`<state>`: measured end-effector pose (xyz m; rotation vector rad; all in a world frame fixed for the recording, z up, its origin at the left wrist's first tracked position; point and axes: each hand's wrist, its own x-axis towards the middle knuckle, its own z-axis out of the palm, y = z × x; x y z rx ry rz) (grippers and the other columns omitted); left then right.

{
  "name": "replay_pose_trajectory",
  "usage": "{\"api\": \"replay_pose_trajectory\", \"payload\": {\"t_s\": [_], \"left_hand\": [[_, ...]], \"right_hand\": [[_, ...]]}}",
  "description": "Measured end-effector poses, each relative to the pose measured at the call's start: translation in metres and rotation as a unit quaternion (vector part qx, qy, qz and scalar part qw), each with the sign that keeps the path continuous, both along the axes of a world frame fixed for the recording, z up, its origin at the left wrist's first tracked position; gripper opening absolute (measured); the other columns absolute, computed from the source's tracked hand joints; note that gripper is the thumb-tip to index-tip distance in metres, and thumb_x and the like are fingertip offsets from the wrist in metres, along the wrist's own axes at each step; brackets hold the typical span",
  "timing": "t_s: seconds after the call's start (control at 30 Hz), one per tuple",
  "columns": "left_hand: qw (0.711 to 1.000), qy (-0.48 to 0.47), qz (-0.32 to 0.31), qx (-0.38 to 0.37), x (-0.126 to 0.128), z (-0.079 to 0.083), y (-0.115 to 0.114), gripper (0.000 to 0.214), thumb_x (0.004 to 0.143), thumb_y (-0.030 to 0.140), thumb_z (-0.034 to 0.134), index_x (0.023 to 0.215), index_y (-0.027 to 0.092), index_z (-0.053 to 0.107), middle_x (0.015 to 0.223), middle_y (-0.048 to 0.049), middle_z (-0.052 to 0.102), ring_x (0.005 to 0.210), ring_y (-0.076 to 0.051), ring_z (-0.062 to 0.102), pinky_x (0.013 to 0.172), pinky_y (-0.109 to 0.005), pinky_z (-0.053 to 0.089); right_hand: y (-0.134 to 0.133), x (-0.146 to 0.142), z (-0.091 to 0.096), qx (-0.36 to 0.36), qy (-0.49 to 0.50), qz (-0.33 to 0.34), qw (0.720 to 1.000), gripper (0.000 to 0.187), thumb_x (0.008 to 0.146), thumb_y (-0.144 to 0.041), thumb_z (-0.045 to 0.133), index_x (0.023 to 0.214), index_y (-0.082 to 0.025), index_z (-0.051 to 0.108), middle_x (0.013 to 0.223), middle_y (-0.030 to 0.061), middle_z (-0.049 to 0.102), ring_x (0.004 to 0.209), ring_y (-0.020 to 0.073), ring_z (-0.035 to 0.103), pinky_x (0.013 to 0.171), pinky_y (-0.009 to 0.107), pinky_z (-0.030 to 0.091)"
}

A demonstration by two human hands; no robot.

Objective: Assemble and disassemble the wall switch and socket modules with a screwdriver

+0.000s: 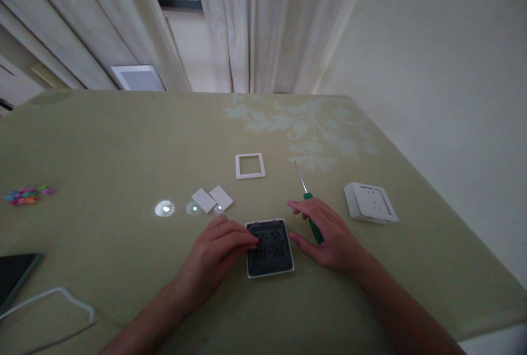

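Observation:
A square black switch module with a white rim lies in front of me, its moulded face up. My left hand reaches over its left side, fingertips pinched together at the middle of the black face. Whatever small thing they may hold is hidden. To the module's right, my right hand is spread, thumb and fingers apart, the thumb close to the rim. Under its fingers lies a screwdriver with a green handle, its thin metal shaft pointing away from me.
Beyond the module are a white square frame and two white rectangular plates. A white boxed wall socket stands right. Small coloured pieces, a dark flat device and a white cable lie left.

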<state>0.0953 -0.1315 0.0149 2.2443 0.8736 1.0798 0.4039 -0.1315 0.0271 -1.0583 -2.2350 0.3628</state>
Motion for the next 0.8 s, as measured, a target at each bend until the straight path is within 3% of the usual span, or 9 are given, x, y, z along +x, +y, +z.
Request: {"api": "replay_pose_trajectory", "payload": {"t_s": [0.13,0.67,0.8], "left_hand": [[0.999,0.030,-0.012,0.032,-0.0009,0.0005,-0.0017,0.016,0.111,0.016,0.065,0.115,0.024,0.078,0.101,-0.0047,0.082,0.087,-0.019,0.070,0.078,-0.029,0.058],[0.997,0.067,-0.022,0.045,-0.0040,0.0050,-0.0038,0.016,0.112,0.014,0.063,0.120,0.023,0.073,0.105,-0.0032,0.082,0.088,-0.019,0.069,0.082,-0.031,0.057],[0.991,0.098,-0.019,0.088,-0.0058,0.0050,-0.0046,0.018,0.115,0.014,0.057,0.120,0.021,0.072,0.108,-0.0045,0.082,0.089,-0.020,0.067,0.084,-0.033,0.054]], "right_hand": [[0.0002,-0.0007,0.0013,0.001,0.004,0.003,1.000,0.052,0.106,-0.034,0.069,0.154,-0.024,0.052,0.114,0.0113,0.075,0.103,0.0278,0.073,0.090,0.044,0.063],[-0.0004,-0.0012,0.0018,0.003,-0.005,0.003,1.000,0.051,0.107,-0.036,0.067,0.154,-0.021,0.052,0.116,0.0127,0.075,0.102,0.0276,0.071,0.088,0.043,0.062],[-0.0006,-0.0011,0.0011,0.003,-0.006,0.002,1.000,0.051,0.108,-0.037,0.067,0.154,-0.021,0.052,0.117,0.0129,0.075,0.101,0.0273,0.071,0.088,0.042,0.062]]}}
